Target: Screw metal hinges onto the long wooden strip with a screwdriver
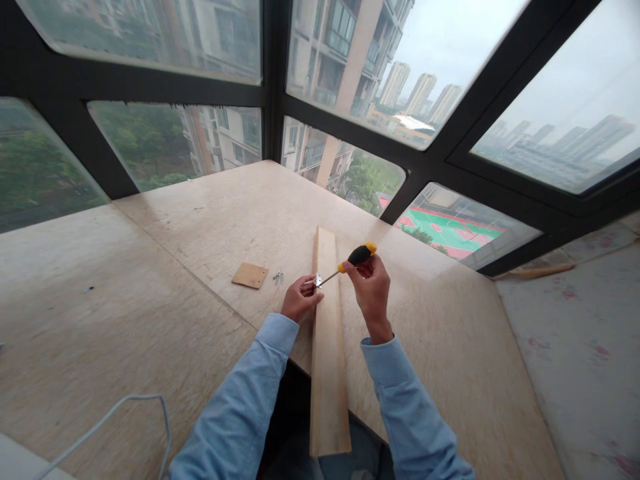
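A long, pale wooden board (pixel 329 373) points away from me, its near end jutting past the stone ledge. On its left edge sits a small silver metal hinge (pixel 319 279). My left hand (pixel 300 299) pinches the hinge against that edge, with the thumb on the board's top face. In my right hand (pixel 371 285) is a screwdriver (pixel 361 254) with a black and yellow handle. Its shaft slants down to the left, and the tip is at the hinge. Whether a screw sits under the tip is too small to tell.
On the stone ledge (pixel 165 280), left of the board, lie a small brown wooden piece (pixel 249 275) with holes and several loose screws (pixel 278 277). A white cable (pixel 133 398) curves at lower left. Dark-framed windows (pixel 274 80) border the far side, and a patterned wall (pixel 585 347) the right.
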Action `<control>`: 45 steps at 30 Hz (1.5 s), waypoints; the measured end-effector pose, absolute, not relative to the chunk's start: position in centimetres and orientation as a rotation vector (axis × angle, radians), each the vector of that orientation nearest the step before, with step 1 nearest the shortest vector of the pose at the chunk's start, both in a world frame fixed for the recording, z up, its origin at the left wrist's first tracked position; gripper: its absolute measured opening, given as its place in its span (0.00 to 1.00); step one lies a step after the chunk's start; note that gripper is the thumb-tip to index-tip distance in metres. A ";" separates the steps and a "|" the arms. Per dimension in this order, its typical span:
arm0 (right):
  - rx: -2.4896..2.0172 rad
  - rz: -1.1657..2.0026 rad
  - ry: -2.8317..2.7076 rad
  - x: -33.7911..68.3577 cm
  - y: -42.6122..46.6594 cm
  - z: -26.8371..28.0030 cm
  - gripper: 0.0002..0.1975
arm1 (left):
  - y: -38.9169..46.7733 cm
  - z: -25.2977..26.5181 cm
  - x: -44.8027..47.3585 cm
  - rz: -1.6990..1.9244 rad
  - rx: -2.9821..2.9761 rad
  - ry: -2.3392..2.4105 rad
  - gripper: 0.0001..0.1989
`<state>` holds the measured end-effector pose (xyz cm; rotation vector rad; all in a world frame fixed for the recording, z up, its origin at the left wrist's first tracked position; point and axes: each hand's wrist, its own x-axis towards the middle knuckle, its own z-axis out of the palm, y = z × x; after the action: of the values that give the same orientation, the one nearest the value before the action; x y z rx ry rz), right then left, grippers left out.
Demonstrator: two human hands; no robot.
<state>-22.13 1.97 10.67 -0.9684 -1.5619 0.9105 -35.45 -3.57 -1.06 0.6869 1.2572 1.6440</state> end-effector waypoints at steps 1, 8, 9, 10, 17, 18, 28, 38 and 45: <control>-0.913 0.968 -1.537 -22.2 2.0 10.5 0.17 | -3.6 -1.1 -35.5 1.642 0.687 1.255 0.32; -0.931 0.870 -1.574 -22.2 2.2 9.0 0.28 | -3.7 -0.9 -35.4 1.645 0.672 1.225 0.32; -0.950 0.842 -1.582 -22.2 2.3 8.9 0.26 | -3.7 -0.9 -35.4 1.643 0.671 1.225 0.32; -0.950 0.835 -1.580 -22.2 2.4 8.8 0.24 | -3.7 -0.9 -35.4 1.640 0.672 1.228 0.32; -0.744 1.037 -1.560 -22.4 2.3 8.8 0.23 | -3.7 -1.1 -35.4 1.642 0.666 1.254 0.33; -0.765 1.011 -1.575 -22.4 2.3 8.8 0.26 | -3.7 -1.1 -35.4 1.640 0.666 1.257 0.33; -0.771 1.089 -1.535 -21.9 2.9 8.9 0.23 | -3.9 -0.8 -35.3 1.633 0.675 1.310 0.32; -0.918 0.911 -1.586 -21.3 3.4 9.3 0.25 | -3.6 -1.0 -34.7 1.668 0.700 1.386 0.26; -0.759 1.123 -1.625 -20.9 3.1 9.9 0.33 | -3.7 -0.7 -34.6 1.678 0.712 1.403 0.25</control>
<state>-20.86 3.06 9.92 -0.7587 -1.6249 1.1232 -34.65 -3.66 -0.67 0.7119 1.4035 1.6775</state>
